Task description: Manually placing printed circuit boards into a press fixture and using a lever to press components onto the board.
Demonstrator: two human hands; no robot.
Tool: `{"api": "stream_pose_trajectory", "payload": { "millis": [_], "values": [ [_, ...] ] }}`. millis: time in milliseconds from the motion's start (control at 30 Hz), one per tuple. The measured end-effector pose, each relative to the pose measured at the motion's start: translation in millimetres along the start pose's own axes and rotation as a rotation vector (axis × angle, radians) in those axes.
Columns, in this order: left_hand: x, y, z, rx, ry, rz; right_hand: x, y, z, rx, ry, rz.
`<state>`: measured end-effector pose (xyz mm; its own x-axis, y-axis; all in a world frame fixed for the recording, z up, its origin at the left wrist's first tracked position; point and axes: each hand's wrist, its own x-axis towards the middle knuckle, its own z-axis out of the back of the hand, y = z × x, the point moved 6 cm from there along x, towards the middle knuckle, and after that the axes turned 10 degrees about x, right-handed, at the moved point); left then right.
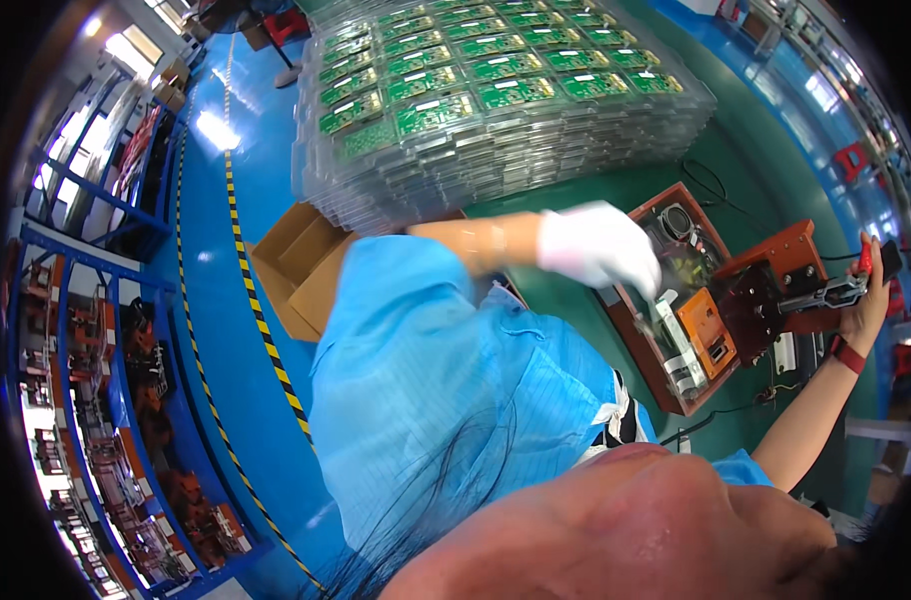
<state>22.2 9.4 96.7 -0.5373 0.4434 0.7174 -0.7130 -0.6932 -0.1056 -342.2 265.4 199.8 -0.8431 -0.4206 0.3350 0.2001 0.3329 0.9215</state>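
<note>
My left hand (598,248), in a white glove, reaches over the near left side of a brown test fixture (641,355). Motion smears its fingers, and whether they hold anything is hidden. Just below the fingertips, a white strip (679,345) runs along the fixture beside an orange block (707,333) with a dark cut-out. On the far right, my bare right hand (869,300) is closed around the red-tipped handle of a metal toggle clamp (826,296). That clamp joins the fixture's raised orange-brown bracket (776,255).
Stacked clear plastic trays (506,135) with green circuit boards (436,115) stand beyond the fixture. An open cardboard box (301,265) is at left. Black cables (721,420) lie on the green tabletop (546,310). Blue shelving (86,270) lines the far left.
</note>
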Motion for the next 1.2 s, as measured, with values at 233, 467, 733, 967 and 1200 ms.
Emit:
{"api": "stream_pose_trajectory", "payload": {
  "millis": [233, 467, 733, 967, 1200],
  "values": [
    [-160, -3, 271, 0.695, -0.563, 1.168, -10, 2, 5, -0.162, -0.151, 0.277],
    [-237, -7, 308, 0.93, -0.134, 1.324, 6, 25, 43, -0.706, -0.098, 0.511],
    [-280, -2, 344, 1.087, -0.066, 1.472, -139, 53, -160, 0.323, 0.332, 0.004],
    [-381, 48, 379, 0.656, -0.116, 1.767, -176, -89, -298, 0.289, 0.616, -0.762],
    [-357, 67, 363, 0.392, -0.4, 1.751, -151, -164, -346, 0.357, 0.47, -0.818]
  ]
}}
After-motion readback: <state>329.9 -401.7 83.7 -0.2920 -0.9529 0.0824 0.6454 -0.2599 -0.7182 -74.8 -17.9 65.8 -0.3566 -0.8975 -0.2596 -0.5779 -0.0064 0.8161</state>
